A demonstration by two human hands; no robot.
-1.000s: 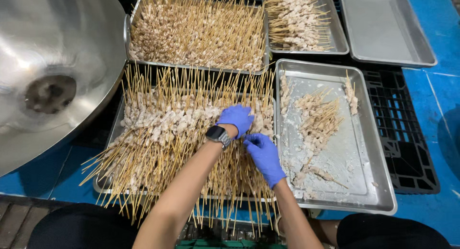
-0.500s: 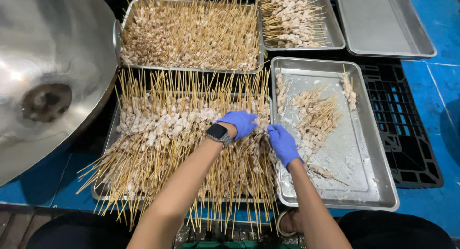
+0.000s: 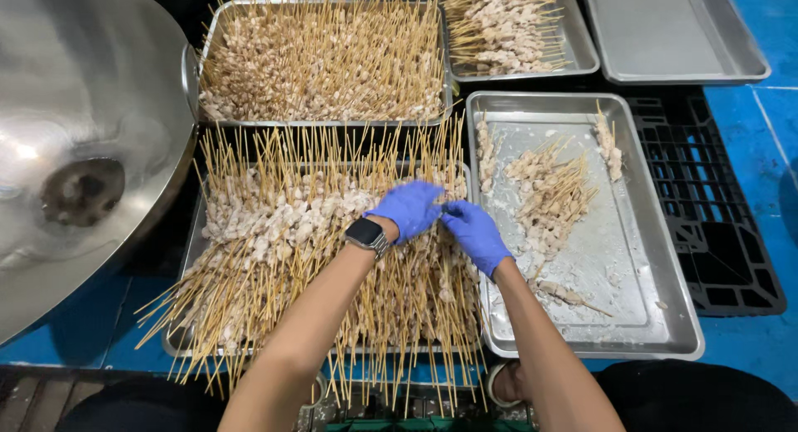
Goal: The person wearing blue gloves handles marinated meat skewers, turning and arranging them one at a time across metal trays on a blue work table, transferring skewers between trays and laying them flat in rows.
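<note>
My left hand (image 3: 407, 208), in a blue glove with a dark watch (image 3: 366, 234) on the wrist, is curled on skewers at the right edge of a big heap of breaded meat skewers (image 3: 283, 233). My right hand (image 3: 475, 233), also blue-gloved, pinches the same spot, fingertips touching the left hand's. The heap covers a metal tray (image 3: 193, 249) in front of me. Just right of the hands stands a floured metal tray (image 3: 615, 316) holding a small bunch of coated skewers (image 3: 553, 195).
A large shiny metal bowl (image 3: 83, 149) fills the left. Behind are a tray full of skewers (image 3: 324, 58), a part-filled tray (image 3: 578, 54) and an empty tray (image 3: 665, 33). A black plastic crate (image 3: 715, 241) lies on the blue floor at right.
My right hand has moved up from lower on the heap to meet the left hand's fingertips. The left hand has stayed about where it was.
</note>
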